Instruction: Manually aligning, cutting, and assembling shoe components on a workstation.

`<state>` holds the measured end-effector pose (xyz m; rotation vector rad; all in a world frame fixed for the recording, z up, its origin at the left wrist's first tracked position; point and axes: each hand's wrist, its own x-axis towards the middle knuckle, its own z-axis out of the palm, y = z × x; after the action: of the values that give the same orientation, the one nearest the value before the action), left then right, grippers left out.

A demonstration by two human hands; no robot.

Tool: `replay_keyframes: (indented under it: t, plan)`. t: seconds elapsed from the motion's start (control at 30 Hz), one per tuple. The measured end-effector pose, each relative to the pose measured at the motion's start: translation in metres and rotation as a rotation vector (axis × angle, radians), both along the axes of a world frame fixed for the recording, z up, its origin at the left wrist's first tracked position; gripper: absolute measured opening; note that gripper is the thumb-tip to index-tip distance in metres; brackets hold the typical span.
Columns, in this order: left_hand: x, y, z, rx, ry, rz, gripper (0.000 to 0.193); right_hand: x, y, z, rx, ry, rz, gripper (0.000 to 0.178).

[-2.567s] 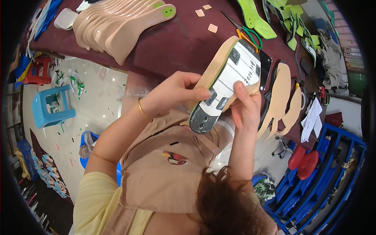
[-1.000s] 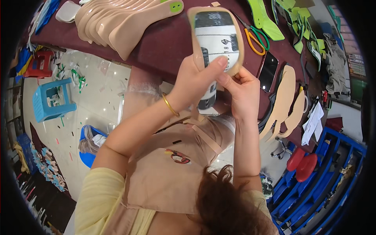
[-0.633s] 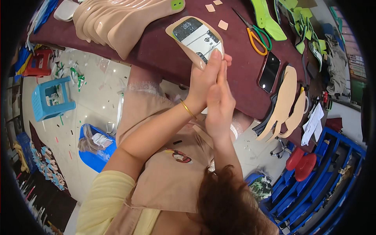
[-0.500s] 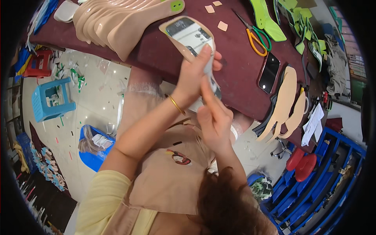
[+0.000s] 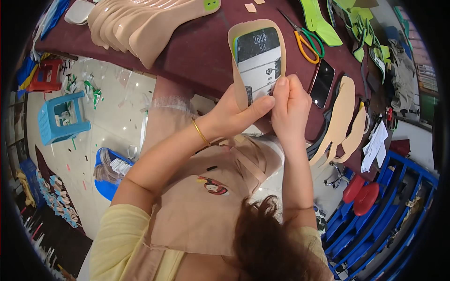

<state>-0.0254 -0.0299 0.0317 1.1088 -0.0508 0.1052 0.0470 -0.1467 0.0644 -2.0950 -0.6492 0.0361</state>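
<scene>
Both my hands hold a shoe insole above the near edge of the table. Its printed black and white underside faces up, and a wider beige covering borders it. A green edge shows along its left side. My left hand is closed round the lower left of the insole, thumb across it. My right hand pinches the right rim between thumb and curled fingers. The insole's lower end is hidden behind my hands. Beyond my left hand, a row of overlapping beige insoles lies on the maroon tabletop.
Scissors with orange and green handles and a black phone lie right of the insole. Long beige cut pieces rest at the table's right edge. A green insole lies farther back. On the floor stand a blue stool and a blue bin.
The insole has moved right and turned more upright, its printed face now fuller in view. My right hand has shifted from below it to its right rim. My left hand has moved lower.
</scene>
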Motion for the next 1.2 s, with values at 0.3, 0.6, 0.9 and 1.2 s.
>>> replay_keyframes:
  t: [0.3, 0.6, 0.9, 1.2]
  plan:
    - [0.006, -0.009, -0.001, -0.338, 0.014, -0.087, 0.037, -0.001, -0.009, -0.009, 0.781, 1.015, 0.004, 0.039]
    - [0.001, -0.019, -0.016, -0.199, 0.109, 0.103, 0.027, -0.013, -0.005, -0.014, 0.318, 0.762, 0.042, 0.035]
    - [0.039, 0.03, -0.011, -0.419, 0.479, 0.211, 0.038, 0.022, -0.038, -0.044, -0.08, -0.113, 0.199, 0.034]
    - [0.087, 0.037, -0.03, 1.582, -0.704, 0.216, 0.028, 0.066, -0.064, -0.032, -0.317, 0.193, 0.173, 0.037]
